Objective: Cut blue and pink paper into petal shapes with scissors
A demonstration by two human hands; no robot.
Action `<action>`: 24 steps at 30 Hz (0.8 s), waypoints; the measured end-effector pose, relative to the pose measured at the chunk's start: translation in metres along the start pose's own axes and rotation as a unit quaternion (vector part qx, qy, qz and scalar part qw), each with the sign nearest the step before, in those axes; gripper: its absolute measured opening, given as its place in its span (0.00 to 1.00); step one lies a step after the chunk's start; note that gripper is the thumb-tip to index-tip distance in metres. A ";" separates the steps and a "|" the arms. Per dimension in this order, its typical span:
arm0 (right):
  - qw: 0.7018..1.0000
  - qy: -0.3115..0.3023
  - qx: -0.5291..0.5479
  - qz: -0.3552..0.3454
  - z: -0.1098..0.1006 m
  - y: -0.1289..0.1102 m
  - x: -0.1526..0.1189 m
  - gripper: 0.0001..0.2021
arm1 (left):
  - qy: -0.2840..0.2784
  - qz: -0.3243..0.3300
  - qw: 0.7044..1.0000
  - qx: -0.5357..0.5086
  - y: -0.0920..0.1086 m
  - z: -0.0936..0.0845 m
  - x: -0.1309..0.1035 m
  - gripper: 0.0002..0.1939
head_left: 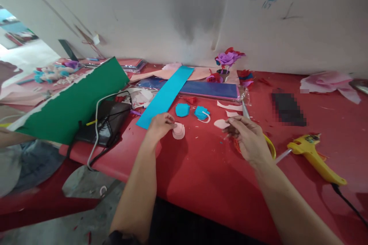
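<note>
Pale pink petal pieces (178, 131) lie in a small stack on the red table, and my left hand (161, 125) has its fingertips pinched at the stack's upper left edge. Between the thumb and fingers of my right hand (244, 136) is a single pale pink petal (221, 123). Two piles of blue cut pieces, one (182, 110) left and one (201, 113) right, sit just beyond my hands. A thin pale strip curls over the right pile. Scissors with yellow handles (269, 146) lie partly hidden behind my right hand.
A yellow glue gun (317, 157) with a cord lies at the right, below a dark blurred object (289, 109). A blue strip (166, 95), a green sheet (77, 103) and a black bag (105, 122) are leftward. Paper flowers (227, 59) stand behind. A person's arm shows far left.
</note>
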State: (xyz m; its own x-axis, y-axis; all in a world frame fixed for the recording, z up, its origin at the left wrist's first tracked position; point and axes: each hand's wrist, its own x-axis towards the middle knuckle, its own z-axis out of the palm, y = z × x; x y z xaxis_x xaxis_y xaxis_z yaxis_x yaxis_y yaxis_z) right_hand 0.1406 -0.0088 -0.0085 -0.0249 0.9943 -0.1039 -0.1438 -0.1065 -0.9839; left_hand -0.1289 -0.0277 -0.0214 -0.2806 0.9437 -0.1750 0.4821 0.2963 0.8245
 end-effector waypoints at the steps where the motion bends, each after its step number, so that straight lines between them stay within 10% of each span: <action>1: 1.000 0.003 0.023 0.011 0.000 -0.001 0.000 0.10 | 0.006 0.000 1.000 -0.025 0.001 -0.001 -0.001 0.08; 8: 0.999 -0.025 0.003 0.034 0.000 0.000 0.000 0.21 | 0.058 -0.011 0.989 -0.137 0.008 -0.009 -0.007 0.09; 24: 0.997 -0.032 -0.047 0.052 0.002 0.003 -0.002 0.13 | -0.006 -0.011 1.000 -0.016 -0.003 0.007 -0.002 0.09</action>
State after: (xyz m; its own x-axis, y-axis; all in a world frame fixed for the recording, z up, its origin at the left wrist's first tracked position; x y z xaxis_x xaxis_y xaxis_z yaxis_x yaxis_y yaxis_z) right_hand 0.1386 -0.0109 -0.0113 -0.0988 0.9751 -0.1987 -0.0430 -0.2037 -0.9781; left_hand -0.1241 -0.0289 -0.0269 -0.2816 0.9385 -0.2000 0.4481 0.3129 0.8374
